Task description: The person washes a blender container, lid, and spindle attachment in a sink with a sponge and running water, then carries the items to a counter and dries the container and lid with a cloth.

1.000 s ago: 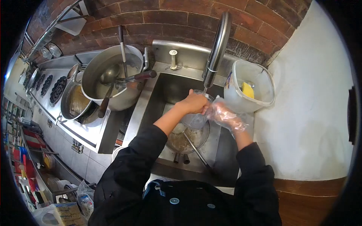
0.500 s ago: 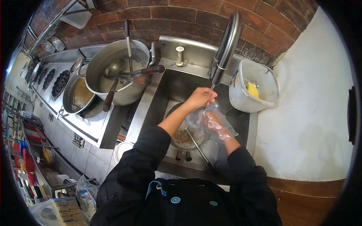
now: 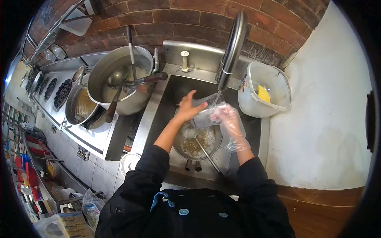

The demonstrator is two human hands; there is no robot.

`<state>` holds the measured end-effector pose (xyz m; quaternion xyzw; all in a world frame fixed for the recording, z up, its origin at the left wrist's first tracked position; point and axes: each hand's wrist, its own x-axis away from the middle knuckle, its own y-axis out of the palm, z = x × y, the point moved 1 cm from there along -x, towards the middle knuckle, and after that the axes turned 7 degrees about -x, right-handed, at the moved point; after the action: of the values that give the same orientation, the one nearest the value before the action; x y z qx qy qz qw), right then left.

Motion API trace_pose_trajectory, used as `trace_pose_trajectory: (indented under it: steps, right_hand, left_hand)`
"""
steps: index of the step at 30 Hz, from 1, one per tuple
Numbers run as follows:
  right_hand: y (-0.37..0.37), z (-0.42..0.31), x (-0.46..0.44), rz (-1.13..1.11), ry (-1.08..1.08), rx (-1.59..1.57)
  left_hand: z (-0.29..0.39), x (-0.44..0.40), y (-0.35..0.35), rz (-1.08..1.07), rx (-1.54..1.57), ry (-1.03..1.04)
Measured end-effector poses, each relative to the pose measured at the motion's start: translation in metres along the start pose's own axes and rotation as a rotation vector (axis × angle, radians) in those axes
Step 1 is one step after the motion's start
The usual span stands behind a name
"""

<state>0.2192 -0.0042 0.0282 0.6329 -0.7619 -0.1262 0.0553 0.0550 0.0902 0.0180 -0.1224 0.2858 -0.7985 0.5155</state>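
Running water (image 3: pixel 217 98) over clear container (image 3: pixel 203 119) between hands, with faucet (image 3: pixel 231 49) above grip, sudsy pan (image 3: pixel 181 152) below; spreading left hand (image 3: pixel 186 108), laying gloved right hand (image 3: pixel 226 117) on it, pinch too blurred to call.

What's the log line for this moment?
left hand: bare, spread, at clear container; right hand: gloved, at clear container; faucet: running above sink
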Motion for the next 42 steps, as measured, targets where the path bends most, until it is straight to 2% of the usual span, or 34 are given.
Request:
trace_pose_trajectory:
  steps: [1, 4, 5, 7, 8, 9, 10, 11, 12, 13, 14, 16, 17, 19, 20, 22, 23, 24, 26, 27, 28, 29, 30, 31, 32, 34, 35, 36, 37, 38, 39, 40, 42]
  right_hand:
    - [-0.004, 0.006, -0.002, 0.0, -0.001, 0.001]
    - [-0.013, 0.024, -0.005, 0.291, 0.121, -0.478]
    - [-0.014, 0.034, -0.005, 0.31, 0.149, -0.594]
    - [-0.019, 0.057, -0.014, 0.344, 0.17, -0.629]
    - [-0.018, 0.062, -0.018, 0.381, 0.188, -0.667]
    - [-0.019, 0.065, -0.02, 0.384, 0.187, -0.668]
    - [-0.019, 0.068, -0.023, 0.344, 0.233, -0.736]
    - [-0.018, 0.068, -0.027, 0.301, 0.279, -0.803]
    - [-0.017, 0.06, -0.03, 0.299, 0.277, -0.804]
    - [-0.012, 0.042, -0.03, 0.089, 0.312, -0.693]
    - [-0.005, 0.021, -0.029, -0.118, 0.343, -0.577]
    - [0.015, -0.016, -0.026, -0.146, 0.342, -0.593]
    - [0.021, -0.025, -0.027, -0.168, 0.337, -0.401]
    - [0.033, -0.039, -0.026, -0.186, 0.327, -0.096]
    - [0.029, -0.033, -0.026, -0.188, 0.331, -0.094]
    - [0.016, -0.019, -0.026, -0.579, 0.18, 0.214]
    - [0.018, -0.026, -0.021, -0.662, 0.087, 0.288]
    - [0.013, -0.023, -0.021, -0.663, 0.091, 0.287]
    - [-0.001, -0.008, -0.023, -0.526, 0.251, 0.472]
    - [-0.002, -0.002, -0.02, -0.548, -0.011, 0.581]
    - [-0.001, 0.006, -0.015, -0.548, -0.009, 0.581]
    - [0.0, 0.015, -0.007, -0.431, -0.017, 0.602]
    - [0.007, 0.007, 0.001, -0.466, -0.258, 0.832]
    - [0.015, -0.001, 0.011, -0.44, -0.517, 1.061]
    - [0.008, 0.005, 0.01, -0.441, -0.52, 1.057]
    - [-0.011, 0.017, 0.008, -0.555, -0.122, 0.798]
    - [-0.017, 0.016, 0.008, -0.561, 0.064, 0.71]
    - [-0.02, 0.022, 0.007, -0.559, 0.066, 0.71]
    - [-0.023, 0.031, 0.004, -0.468, -0.012, 0.874]
    - [-0.026, 0.036, 0.001, -0.374, -0.093, 1.035]
    - [-0.003, 0.005, 0.01, -0.347, -0.214, 1.292]
    - [0.001, -0.001, 0.01, -0.349, -0.216, 1.291]
    - [0.007, -0.002, 0.013, -0.564, -0.109, 0.975]
  left_hand:
    - [-0.008, 0.002, 0.001, 0.041, 0.11, -0.192]
    - [0.015, 0.014, -0.014, -0.017, 0.149, -0.091]
    - [0.031, 0.022, -0.023, -0.016, 0.148, -0.092]
    - [0.067, 0.039, -0.039, -0.049, -0.383, 0.174]
    - [0.075, 0.043, -0.044, -0.05, -0.382, 0.174]
    - [0.081, 0.046, -0.049, -0.071, -0.509, 0.236]
    - [0.083, 0.049, -0.052, -0.091, -0.635, 0.298]
    - [0.071, 0.049, -0.051, -0.091, -0.636, 0.301]
    - [0.047, 0.048, -0.048, 0.033, -0.434, 0.266]
    - [0.024, 0.047, -0.041, 0.154, -0.231, 0.229]
    - [0.003, 0.046, -0.027, 0.155, -0.232, 0.231]
    - [-0.034, 0.048, -0.004, 0.124, 0.92, -0.296]
    - [-0.035, 0.052, -0.005, 0.122, 0.92, -0.296]
    - [-0.034, 0.062, -0.003, -0.259, 1.435, -0.596]
    - [-0.03, 0.066, 0.0, -0.257, 1.439, -0.598]
    - [-0.021, 0.073, 0.012, -0.33, 1.595, -0.832]
    - [-0.031, 0.075, 0.022, -0.455, 1.692, -0.795]
    - [-0.031, 0.075, 0.028, -0.452, 1.695, -0.797]
    - [-0.032, 0.077, 0.042, -0.359, 1.614, -0.886]
    - [-0.045, 0.076, 0.051, -0.301, 1.544, -0.86]
    - [-0.057, 0.075, 0.06, -0.301, 1.545, -0.862]
    - [-0.07, 0.074, 0.067, -0.178, 1.477, -0.922]
    - [-0.076, 0.073, 0.068, -0.055, 1.406, -0.973]
    - [-0.083, 0.071, 0.066, -0.05, 1.406, -0.968]
    - [-0.089, 0.073, 0.06, -0.07, 1.315, -0.971]
    - [-0.095, 0.077, 0.052, -0.092, 1.219, -0.98]
    - [-0.095, 0.076, 0.049, -0.014, 1.136, -0.951]
    - [-0.094, 0.074, 0.046, 0.061, 1.053, -0.921]
    - [-0.09, 0.069, 0.049, 0.059, 1.054, -0.921]
    - [-0.076, 0.059, 0.05, 0.138, 1.072, -0.728]
    - [-0.059, 0.047, 0.05, 0.217, 1.081, -0.534]
    - [-0.03, 0.036, 0.042, 0.199, 1.128, -0.436]
    - [0.018, 0.015, 0.028, 0.102, 1.153, -0.305]
